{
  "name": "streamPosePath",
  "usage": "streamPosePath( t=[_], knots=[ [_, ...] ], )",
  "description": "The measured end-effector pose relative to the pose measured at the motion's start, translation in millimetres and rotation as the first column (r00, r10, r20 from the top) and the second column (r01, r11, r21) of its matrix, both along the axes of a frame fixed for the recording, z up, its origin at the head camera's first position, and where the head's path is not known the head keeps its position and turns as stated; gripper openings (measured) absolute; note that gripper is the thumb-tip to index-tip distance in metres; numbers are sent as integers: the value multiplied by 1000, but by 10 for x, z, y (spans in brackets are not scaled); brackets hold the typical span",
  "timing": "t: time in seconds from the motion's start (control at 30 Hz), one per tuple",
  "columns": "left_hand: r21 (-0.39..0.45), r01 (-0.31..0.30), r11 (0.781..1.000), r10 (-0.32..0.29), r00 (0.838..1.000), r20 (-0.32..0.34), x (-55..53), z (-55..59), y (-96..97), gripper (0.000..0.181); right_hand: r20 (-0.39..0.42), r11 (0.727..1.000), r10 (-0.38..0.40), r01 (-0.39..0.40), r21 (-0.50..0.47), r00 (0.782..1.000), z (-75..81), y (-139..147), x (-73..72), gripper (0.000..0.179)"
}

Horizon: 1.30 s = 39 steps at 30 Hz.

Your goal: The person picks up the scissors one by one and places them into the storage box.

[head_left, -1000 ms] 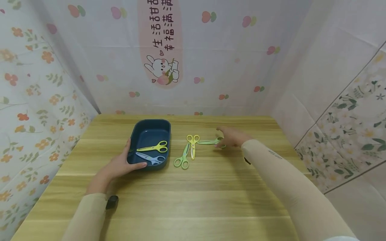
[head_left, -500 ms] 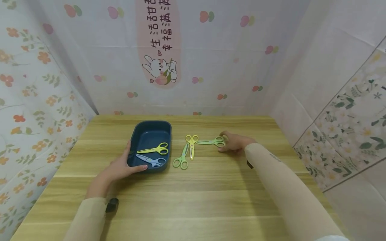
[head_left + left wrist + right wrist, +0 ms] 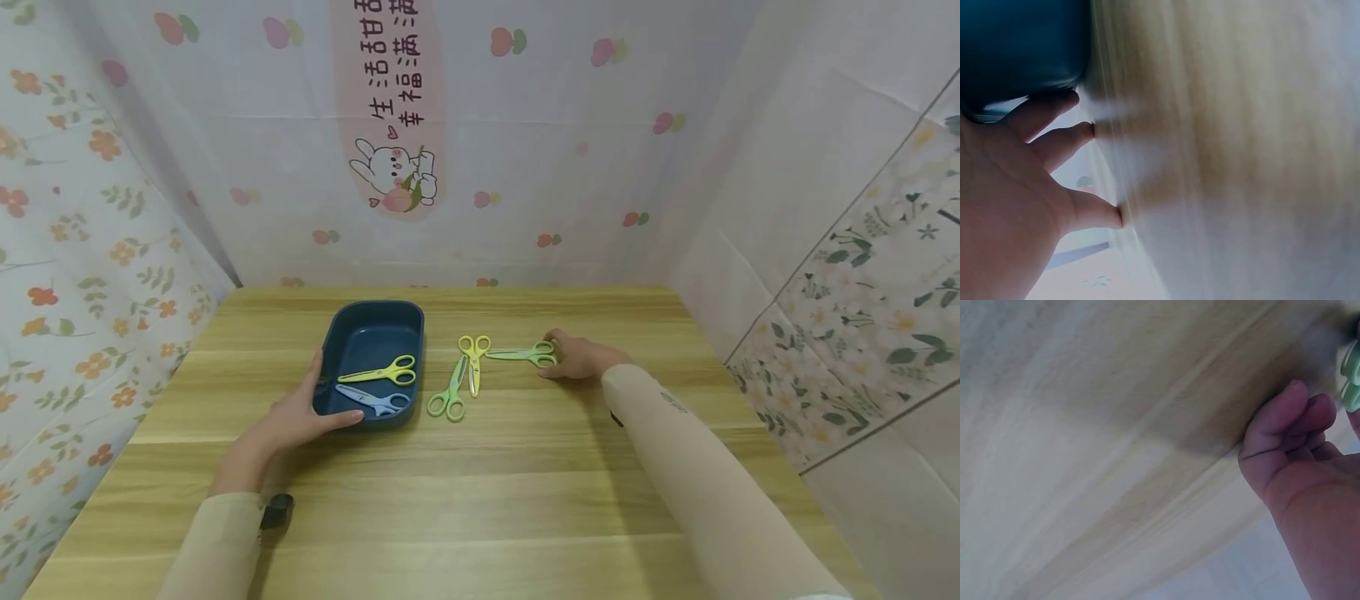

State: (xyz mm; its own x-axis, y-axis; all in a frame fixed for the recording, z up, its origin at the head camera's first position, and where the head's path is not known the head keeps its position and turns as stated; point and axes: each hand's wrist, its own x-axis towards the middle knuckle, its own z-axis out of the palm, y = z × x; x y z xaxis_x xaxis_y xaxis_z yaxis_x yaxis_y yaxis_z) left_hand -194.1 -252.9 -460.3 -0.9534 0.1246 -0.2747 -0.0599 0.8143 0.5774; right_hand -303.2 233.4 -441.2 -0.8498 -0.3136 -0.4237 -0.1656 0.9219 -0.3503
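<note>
In the head view, my left hand (image 3: 294, 418) rests against the near left corner of a dark blue rectangular tub (image 3: 330, 342). Its thumb lies along the near side and its fingers along the left side, all fairly straight. My right hand (image 3: 573, 357) pinches the handle loops of light green scissors (image 3: 517, 354), which lie flat with blades pointing left. The right wrist view shows the lower fingers (image 3: 1285, 412) curled, with the green handle (image 3: 1351, 375) at the frame's edge. Yellow scissors (image 3: 474, 367) and another green pair (image 3: 448, 398) lie between tub and right hand.
Inside the tub are yellow scissors (image 3: 378, 372) and light blue scissors (image 3: 369, 398). A wood-grain table (image 3: 465, 508) carries everything, with a printed curtain (image 3: 480, 150) behind it and patterned cloth on both sides.
My right hand has come down from over the green scissors' handle and shifted to its right end, where the fingers have closed on the loops. My left hand stays at the tub.
</note>
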Motion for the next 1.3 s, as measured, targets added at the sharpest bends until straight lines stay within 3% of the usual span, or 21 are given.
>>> streamPosePath(
  t=[0.63,0.9,1.3],
  knots=[
    [39,11,999,-11,1000,7,-2,16,-9,138,-11,995,66,-65,73,998,81,-14,-26,74],
    [52,15,999,-16,1000,21,6,12,-39,138,11,994,57,-58,93,998,8,-1,-62,76],
    [51,29,998,-29,1000,-4,13,8,-35,137,26,993,103,-105,62,994,-55,75,-101,77]
  ],
)
